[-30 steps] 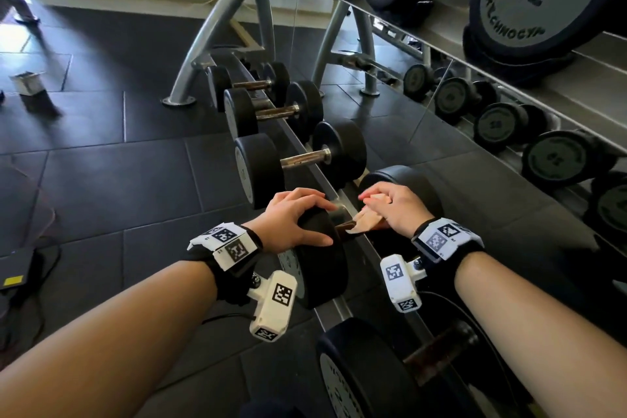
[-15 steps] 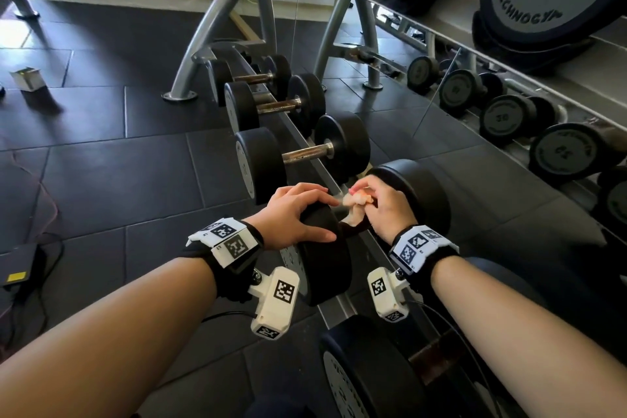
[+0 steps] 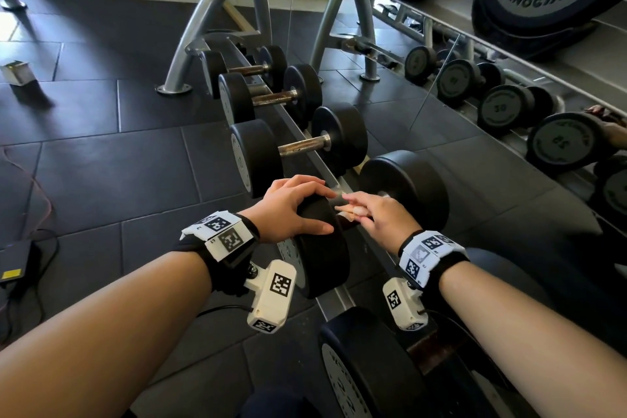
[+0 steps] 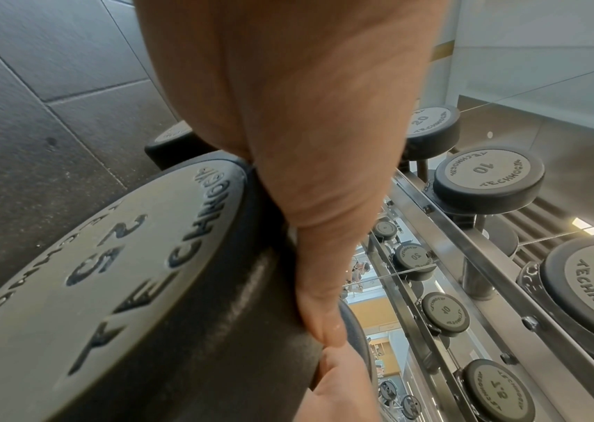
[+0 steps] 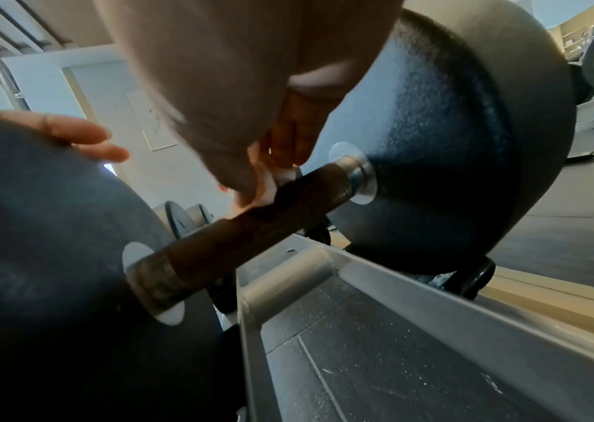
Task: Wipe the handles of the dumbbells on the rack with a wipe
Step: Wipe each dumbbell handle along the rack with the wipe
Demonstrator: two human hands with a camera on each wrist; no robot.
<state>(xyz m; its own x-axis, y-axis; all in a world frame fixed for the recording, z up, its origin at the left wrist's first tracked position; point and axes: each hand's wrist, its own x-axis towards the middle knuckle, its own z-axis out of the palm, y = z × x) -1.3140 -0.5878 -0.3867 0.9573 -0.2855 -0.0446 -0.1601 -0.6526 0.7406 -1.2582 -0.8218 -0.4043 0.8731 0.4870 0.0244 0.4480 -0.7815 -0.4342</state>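
Left hand (image 3: 288, 205) flat on dumbbell head (image 3: 325, 248); right hand (image 3: 380, 217) pinching wipe (image 5: 270, 185) against handle (image 5: 252, 231).

Matt, grainy black rubber dumbbell heads (image 5: 433, 137), rusty rough metal handle (image 5: 252, 228), smooth grey metal rack (image 5: 415, 299).

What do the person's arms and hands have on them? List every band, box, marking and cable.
Both forearms are bare, with no sleeves. The left hand and right hand wear no gloves. Each wrist carries a black band topped with white blocks printed with black square codes. A white camera box with similar codes hangs below each wrist. A thin black cable trails from the left box.
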